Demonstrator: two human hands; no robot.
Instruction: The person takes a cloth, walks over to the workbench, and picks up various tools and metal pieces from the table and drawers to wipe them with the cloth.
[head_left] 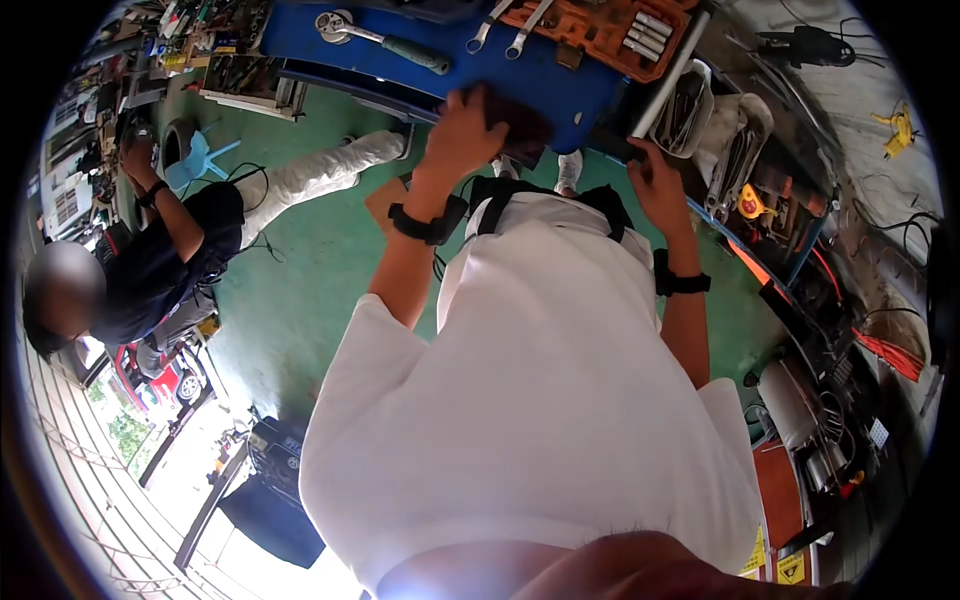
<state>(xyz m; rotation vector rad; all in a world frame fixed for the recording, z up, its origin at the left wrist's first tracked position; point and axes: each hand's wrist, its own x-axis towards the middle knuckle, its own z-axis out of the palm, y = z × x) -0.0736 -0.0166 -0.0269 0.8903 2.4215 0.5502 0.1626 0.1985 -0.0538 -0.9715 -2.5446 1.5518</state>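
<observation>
My left hand [462, 140] is at the front edge of a blue-topped workbench [400, 88], its fingers bent over a dark reddish cloth [522, 118]. The cloth hangs partly past the edge. My right hand [658, 188] is at the bench's right corner, fingers curled next to a dark strip-like piece [612, 145]; whether it grips this is unclear. On the bench top lie a ratchet wrench [385, 42], two combination wrenches [520, 32] and an open orange socket case [610, 30] with several sockets.
Bins of wrenches [685, 110] and a yellow tape measure [752, 203] are to the right. A person in dark top and light trousers [320, 172] is at the left, near a light-blue stool [200, 160]. Green floor [300, 290] lies around me.
</observation>
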